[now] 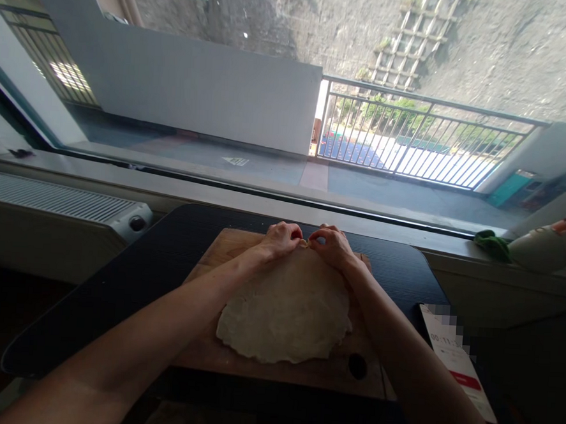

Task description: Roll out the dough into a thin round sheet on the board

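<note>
A broad, thin sheet of pale dough [284,308] lies on a wooden cutting board [207,356], its near edge ragged. At the sheet's far edge my left hand [283,237] pinches the dough between thumb and fingers. Just to its right, my right hand [331,244] pinches the same edge, and a small raised bit of dough shows between the two hands. My fingertips are partly hidden by the backs of my hands. Both forearms reach over the board, one on each side of the sheet.
The board rests on a black table [129,298]. A phone [460,363] with a timer on its screen lies at the table's right edge. Behind stand a window sill [245,197] and, at left, a white radiator [63,202]. A green cloth [492,245] sits on the sill at right.
</note>
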`<act>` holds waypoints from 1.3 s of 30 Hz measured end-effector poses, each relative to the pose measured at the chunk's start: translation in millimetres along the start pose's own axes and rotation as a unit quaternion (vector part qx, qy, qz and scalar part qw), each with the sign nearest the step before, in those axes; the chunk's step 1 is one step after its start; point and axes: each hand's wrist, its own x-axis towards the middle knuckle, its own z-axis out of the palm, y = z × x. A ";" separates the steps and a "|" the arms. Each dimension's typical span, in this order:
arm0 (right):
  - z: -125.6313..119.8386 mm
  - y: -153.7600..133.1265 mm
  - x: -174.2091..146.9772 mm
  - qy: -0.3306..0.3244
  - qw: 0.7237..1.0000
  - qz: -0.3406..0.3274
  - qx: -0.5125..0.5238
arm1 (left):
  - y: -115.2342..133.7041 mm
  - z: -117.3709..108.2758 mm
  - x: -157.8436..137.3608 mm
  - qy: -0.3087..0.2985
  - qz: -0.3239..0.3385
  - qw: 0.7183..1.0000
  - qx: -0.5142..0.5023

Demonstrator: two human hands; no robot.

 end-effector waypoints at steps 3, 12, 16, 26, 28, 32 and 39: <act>0.1 1.9 -0.1 -0.002 1.000 -0.016 0.009 | -1.0 1.2 1.9 -0.007 -0.002 1.000 -0.015; -4.1 -3.3 -1.7 -0.027 0.997 -0.033 -0.063 | 4.5 2.4 9.1 -0.071 -0.031 0.996 -0.049; -4.7 -2.8 -1.7 -0.048 0.997 -0.026 -0.062 | 1.2 4.1 11.0 -0.088 -0.032 0.993 -0.073; -3.8 -12.8 0.9 -0.018 1.000 0.002 -0.002 | -4.2 4.3 8.9 -0.086 -0.055 0.976 -0.192; -3.9 -13.3 4.2 -0.026 1.000 0.007 0.004 | -5.2 4.5 8.3 -0.075 -0.054 0.977 -0.193; -2.8 -9.2 9.1 -0.050 0.998 0.028 0.011 | -9.1 5.3 8.3 -0.068 -0.042 0.982 -0.170; -1.8 -6.5 6.1 -0.045 0.999 0.011 -0.001 | -2.1 0.7 7.1 -0.049 -0.024 0.998 -0.041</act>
